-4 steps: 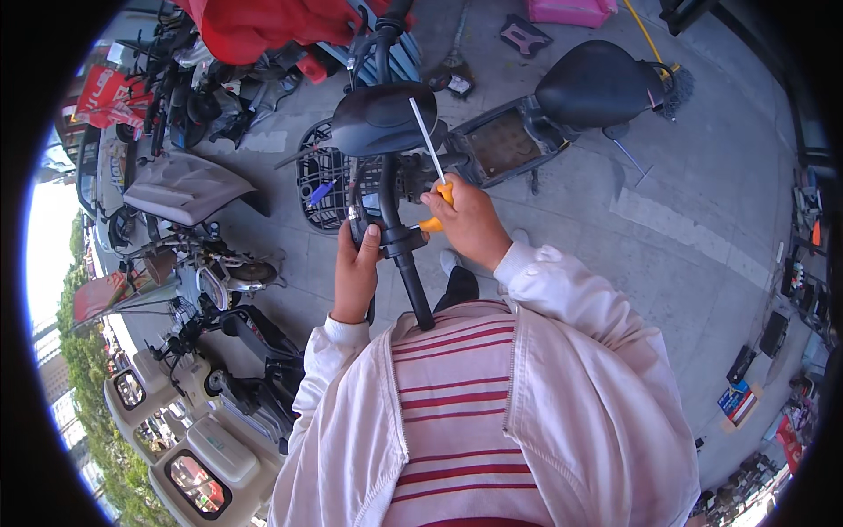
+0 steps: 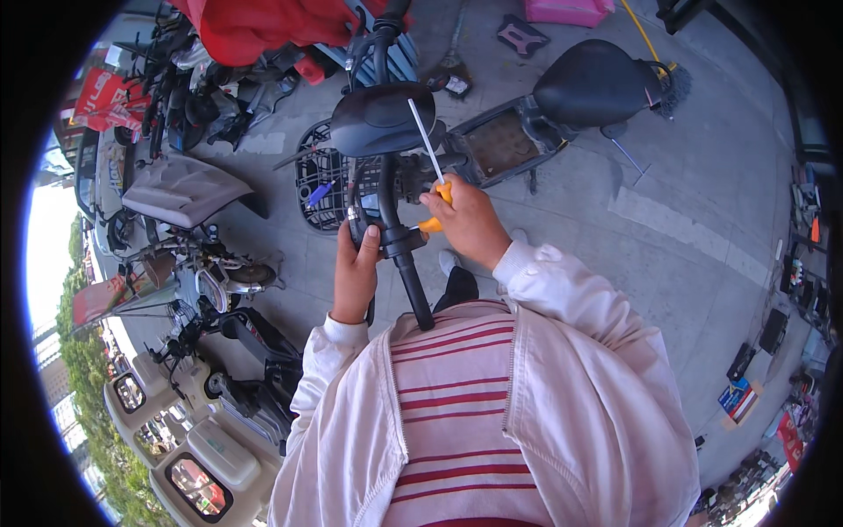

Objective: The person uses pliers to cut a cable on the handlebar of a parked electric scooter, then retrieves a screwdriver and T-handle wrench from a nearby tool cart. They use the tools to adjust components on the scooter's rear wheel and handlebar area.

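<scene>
An electric scooter's handlebar (image 2: 413, 290) runs toward my body, its black grip at the near end. My left hand (image 2: 356, 277) is closed on the black control housing (image 2: 358, 230) beside the bar, the thumb pressed on its near side. My right hand (image 2: 470, 220) is closed around a screwdriver (image 2: 426, 140) with an orange handle and a long metal shaft pointing up and away. A second orange handle (image 2: 430, 226) shows under the same hand, its short tip at the bar's clamp (image 2: 404, 239); whether the two handles are joined is hidden by my fingers.
The scooter's black dashboard cover (image 2: 382, 119), front basket (image 2: 320, 189), footboard (image 2: 500, 145) and seat (image 2: 593, 81) lie ahead. Several parked scooters and a loose grey body panel (image 2: 189, 189) are on the left. A mop (image 2: 674, 92) lies at the far right, and tools and boxes line the right edge.
</scene>
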The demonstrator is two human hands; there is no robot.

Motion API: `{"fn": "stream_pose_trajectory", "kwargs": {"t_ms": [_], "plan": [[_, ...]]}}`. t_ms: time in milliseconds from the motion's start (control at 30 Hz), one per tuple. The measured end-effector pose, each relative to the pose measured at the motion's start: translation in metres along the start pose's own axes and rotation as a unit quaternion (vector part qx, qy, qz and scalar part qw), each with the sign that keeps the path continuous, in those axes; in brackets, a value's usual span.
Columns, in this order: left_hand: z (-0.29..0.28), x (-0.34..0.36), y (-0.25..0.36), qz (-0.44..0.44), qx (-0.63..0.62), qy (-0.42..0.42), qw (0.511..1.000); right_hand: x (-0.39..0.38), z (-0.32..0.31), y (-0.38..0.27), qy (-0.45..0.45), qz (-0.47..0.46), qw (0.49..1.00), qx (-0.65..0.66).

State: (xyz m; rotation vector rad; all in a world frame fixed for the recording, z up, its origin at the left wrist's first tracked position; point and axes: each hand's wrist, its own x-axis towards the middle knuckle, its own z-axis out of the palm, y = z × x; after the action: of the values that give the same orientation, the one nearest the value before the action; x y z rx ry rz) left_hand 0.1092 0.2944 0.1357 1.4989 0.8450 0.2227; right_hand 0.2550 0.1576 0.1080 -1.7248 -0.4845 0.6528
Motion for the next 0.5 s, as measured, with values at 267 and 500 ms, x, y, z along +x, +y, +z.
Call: {"fn": "stream_pose_trajectory", "kwargs": {"t_ms": [267,500], "plan": [[0.000,0.002,-0.004,0.012,0.004,-0.003,1.000,0.001,0.008,0.009,0.027,-0.016,1.000,-0.002],[0.000,0.003,-0.008,0.027,-0.011,-0.002,1.000,-0.004,0.007,0.004,0.026,-0.023,0.998,0.057]]}}
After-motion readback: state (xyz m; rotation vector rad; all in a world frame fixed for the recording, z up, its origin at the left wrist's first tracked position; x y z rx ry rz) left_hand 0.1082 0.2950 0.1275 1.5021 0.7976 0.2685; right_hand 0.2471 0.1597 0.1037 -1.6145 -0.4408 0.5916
